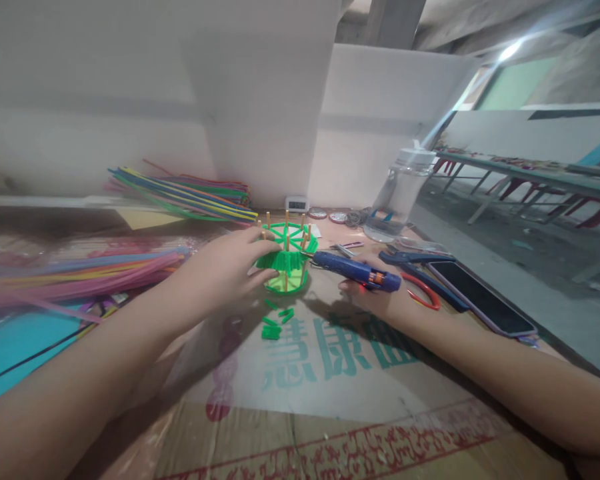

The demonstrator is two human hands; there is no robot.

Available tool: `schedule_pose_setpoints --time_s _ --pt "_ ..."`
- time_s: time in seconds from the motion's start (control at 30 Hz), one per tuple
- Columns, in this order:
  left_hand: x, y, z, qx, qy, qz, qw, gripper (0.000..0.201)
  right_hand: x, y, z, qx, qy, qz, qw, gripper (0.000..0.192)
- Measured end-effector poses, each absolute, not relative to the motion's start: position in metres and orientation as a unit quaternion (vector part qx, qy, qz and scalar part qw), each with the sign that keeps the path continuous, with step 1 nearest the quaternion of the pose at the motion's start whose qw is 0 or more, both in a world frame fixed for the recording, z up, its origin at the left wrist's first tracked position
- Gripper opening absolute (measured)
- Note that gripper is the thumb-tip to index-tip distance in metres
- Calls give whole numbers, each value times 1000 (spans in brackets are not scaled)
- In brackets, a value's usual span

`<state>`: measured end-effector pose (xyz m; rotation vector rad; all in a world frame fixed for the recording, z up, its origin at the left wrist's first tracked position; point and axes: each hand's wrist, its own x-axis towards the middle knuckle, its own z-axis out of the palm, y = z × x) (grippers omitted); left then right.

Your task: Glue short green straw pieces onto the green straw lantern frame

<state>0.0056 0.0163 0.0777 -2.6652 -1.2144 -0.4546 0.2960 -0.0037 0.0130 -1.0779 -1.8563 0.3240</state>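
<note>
A small green round two-tier model (287, 257) with upright wooden sticks stands on the printed sheet. My left hand (247, 257) is closed on its left side, thumb and fingers against the green rim. In my right hand (365, 293) is a blue glue gun (353, 268), held on its side. The gun's metal tip touches or nearly touches the model's right side; I cannot tell which. Several short green pieces (271, 331) lie on the sheet just in front of the model.
Colourful pipe cleaners lie in a bundle (190, 193) behind and in a plastic-wrapped pile (130, 277) at left. A clear bottle (397, 193), a phone (480, 297), red-handled scissors (425, 291), blue-handled pliers (435, 280) and a small digital clock (297, 203) are nearby. A white partition (155, 100) rises behind.
</note>
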Motion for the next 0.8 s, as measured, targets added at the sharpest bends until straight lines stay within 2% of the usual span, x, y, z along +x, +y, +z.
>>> schedule_pose_setpoints --time_s 0.8 --pt "5 17 79 -892 -419 -155 71 39 295 -7 19 -412 -786 110 448 19"
